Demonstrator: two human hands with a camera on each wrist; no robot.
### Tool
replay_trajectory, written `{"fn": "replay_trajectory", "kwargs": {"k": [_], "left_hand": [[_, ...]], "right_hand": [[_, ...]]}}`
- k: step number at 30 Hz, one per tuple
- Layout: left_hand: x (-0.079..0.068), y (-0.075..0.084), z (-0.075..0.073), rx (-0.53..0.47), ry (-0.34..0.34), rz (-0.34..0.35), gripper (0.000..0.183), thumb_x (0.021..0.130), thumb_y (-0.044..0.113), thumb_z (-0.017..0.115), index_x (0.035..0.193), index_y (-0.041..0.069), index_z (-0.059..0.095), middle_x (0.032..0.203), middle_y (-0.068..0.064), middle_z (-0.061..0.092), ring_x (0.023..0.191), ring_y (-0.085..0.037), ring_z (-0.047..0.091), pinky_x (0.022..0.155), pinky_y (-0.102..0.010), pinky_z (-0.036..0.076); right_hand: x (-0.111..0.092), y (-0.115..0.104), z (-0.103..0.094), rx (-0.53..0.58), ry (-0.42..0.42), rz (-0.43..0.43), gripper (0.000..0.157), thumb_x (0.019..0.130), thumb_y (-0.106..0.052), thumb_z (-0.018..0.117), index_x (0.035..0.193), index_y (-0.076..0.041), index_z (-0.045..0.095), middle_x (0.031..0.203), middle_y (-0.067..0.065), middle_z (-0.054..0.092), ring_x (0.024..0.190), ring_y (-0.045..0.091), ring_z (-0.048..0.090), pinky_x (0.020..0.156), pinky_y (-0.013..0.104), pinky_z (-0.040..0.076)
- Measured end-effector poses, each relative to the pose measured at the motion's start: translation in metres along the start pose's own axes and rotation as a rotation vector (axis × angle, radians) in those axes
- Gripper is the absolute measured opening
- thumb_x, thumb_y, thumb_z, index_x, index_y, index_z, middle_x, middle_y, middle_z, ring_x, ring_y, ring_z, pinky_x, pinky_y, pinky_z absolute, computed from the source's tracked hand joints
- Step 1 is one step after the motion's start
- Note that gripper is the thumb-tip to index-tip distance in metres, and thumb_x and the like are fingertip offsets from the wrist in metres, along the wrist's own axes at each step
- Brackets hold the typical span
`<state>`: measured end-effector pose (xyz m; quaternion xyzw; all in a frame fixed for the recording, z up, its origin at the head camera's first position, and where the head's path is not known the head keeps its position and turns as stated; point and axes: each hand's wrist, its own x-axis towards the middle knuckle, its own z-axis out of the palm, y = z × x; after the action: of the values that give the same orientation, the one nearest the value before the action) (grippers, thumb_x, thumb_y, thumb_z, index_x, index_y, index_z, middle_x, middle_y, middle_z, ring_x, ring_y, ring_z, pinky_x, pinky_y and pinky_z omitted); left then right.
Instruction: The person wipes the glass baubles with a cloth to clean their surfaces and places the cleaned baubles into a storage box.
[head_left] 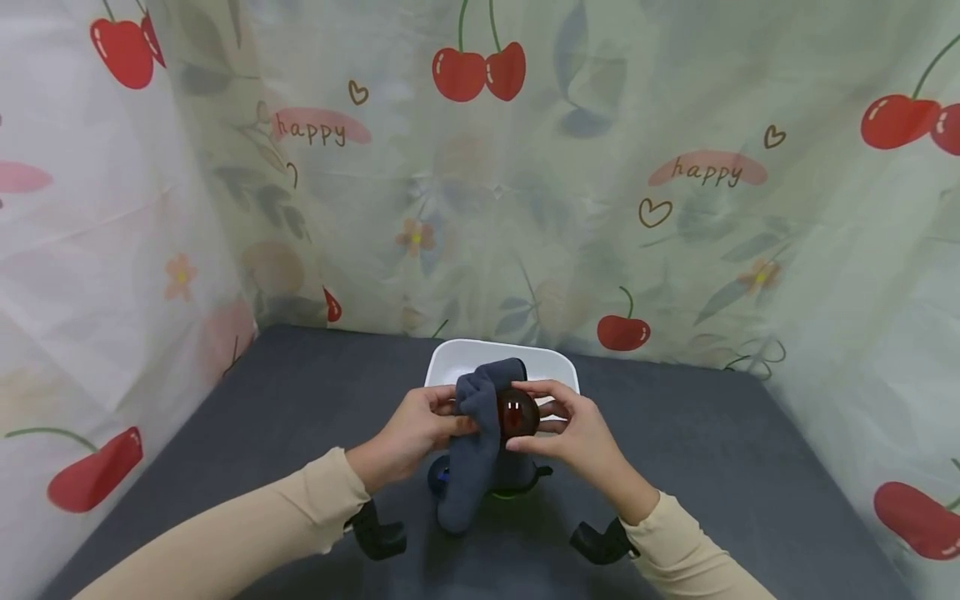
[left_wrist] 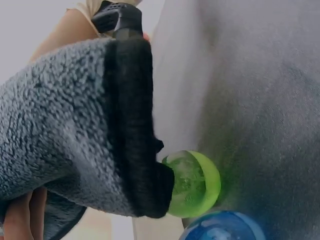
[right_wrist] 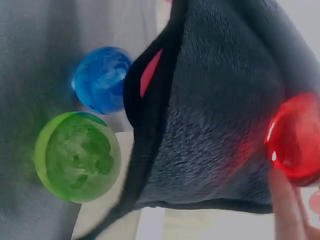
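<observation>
My left hand (head_left: 408, 429) grips a dark grey plush cloth (head_left: 474, 467) with black edging, which hangs down in folds. My right hand (head_left: 576, 427) holds a see-through red ball (head_left: 519, 414) between thumb and fingers, right against the cloth. In the right wrist view the red ball (right_wrist: 297, 140) glows bright, with a fingertip at its lower edge. Below the cloth, a clear green ball (right_wrist: 77, 157) and a smaller-looking blue ball (right_wrist: 102, 80) lie on the dark tabletop. The cloth partly covers both from above, and hides some of my left fingers.
A white tray (head_left: 448, 357) stands just behind my hands, partly hidden by them and the cloth. The dark grey table (head_left: 337, 375) reaches back to a curtain (head_left: 495, 208) printed with cherries, which also hangs at both sides. Black wrist mounts (head_left: 378, 533) stick out under my forearms.
</observation>
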<state>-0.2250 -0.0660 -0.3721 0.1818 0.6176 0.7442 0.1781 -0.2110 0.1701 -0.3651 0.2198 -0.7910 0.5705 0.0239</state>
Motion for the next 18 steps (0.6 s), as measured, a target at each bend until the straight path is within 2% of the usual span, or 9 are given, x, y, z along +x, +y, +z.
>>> {"fn": "replay_trajectory", "kwargs": {"k": [4,6,8,11,13,15,18], "left_hand": [[0.003,0.0009,0.0,-0.034,-0.003,-0.001,0.052,0.089,0.004,0.065,0.138,-0.005,0.048,0.117,-0.01,0.067,0.095,-0.015,0.068,0.08,-0.033,0.057],[0.0044,0.0022,0.0006,-0.038,-0.005,-0.014,0.053,0.089,0.003,0.064,0.139,-0.003,0.047,0.119,-0.01,0.065,0.098,-0.015,0.067,0.082,-0.033,0.057],[0.0051,0.0034,0.001,-0.029,-0.011,-0.023,0.054,0.087,0.003,0.066,0.138,-0.003,0.048,0.119,-0.01,0.065,0.1,-0.015,0.066,0.084,-0.034,0.056],[0.004,0.0031,-0.0007,0.017,-0.022,-0.028,0.052,0.084,0.002,0.069,0.133,-0.005,0.052,0.116,-0.009,0.066,0.098,-0.015,0.067,0.083,-0.035,0.056],[0.0026,0.002,-0.0025,0.043,-0.027,-0.023,0.05,0.084,0.002,0.069,0.131,-0.007,0.054,0.115,-0.008,0.067,0.096,-0.015,0.068,0.081,-0.034,0.057],[0.0011,0.0007,-0.0046,0.04,-0.027,-0.014,0.047,0.086,0.002,0.067,0.131,-0.008,0.054,0.112,-0.006,0.068,0.092,-0.013,0.069,0.078,-0.031,0.057],[-0.001,-0.0008,-0.006,-0.001,-0.029,-0.001,0.046,0.09,0.003,0.064,0.133,-0.01,0.05,0.108,-0.002,0.069,0.09,-0.01,0.068,0.075,-0.027,0.057]], "right_hand": [[0.0,0.0021,0.0009,0.152,-0.004,-0.067,0.065,0.072,-0.001,0.083,0.13,-0.004,0.056,0.124,0.01,0.056,0.098,0.014,0.067,0.084,0.029,0.056],[-0.0006,0.0031,0.0034,0.161,-0.001,-0.122,0.066,0.07,0.003,0.083,0.129,-0.001,0.054,0.123,0.009,0.054,0.104,0.011,0.065,0.086,0.029,0.055],[-0.0007,0.0034,0.0049,0.068,-0.001,-0.19,0.068,0.067,0.002,0.085,0.127,-0.003,0.054,0.123,0.007,0.056,0.109,0.01,0.063,0.089,0.028,0.054],[-0.0014,0.0042,0.0046,-0.192,-0.001,-0.322,0.07,0.063,-0.006,0.089,0.126,-0.01,0.058,0.12,0.004,0.062,0.108,0.012,0.062,0.087,0.028,0.054],[-0.0017,0.0046,0.0037,-0.298,0.005,-0.379,0.071,0.062,-0.011,0.091,0.126,-0.013,0.06,0.119,0.003,0.065,0.105,0.013,0.063,0.085,0.029,0.055],[-0.0023,0.0048,0.0034,-0.265,-0.007,-0.362,0.069,0.063,-0.012,0.091,0.125,-0.013,0.061,0.119,0.003,0.065,0.103,0.012,0.064,0.084,0.029,0.056],[-0.0019,0.0042,0.0046,-0.047,-0.013,-0.258,0.066,0.067,-0.005,0.087,0.126,-0.007,0.059,0.12,0.006,0.063,0.105,0.01,0.063,0.085,0.028,0.056]]}}
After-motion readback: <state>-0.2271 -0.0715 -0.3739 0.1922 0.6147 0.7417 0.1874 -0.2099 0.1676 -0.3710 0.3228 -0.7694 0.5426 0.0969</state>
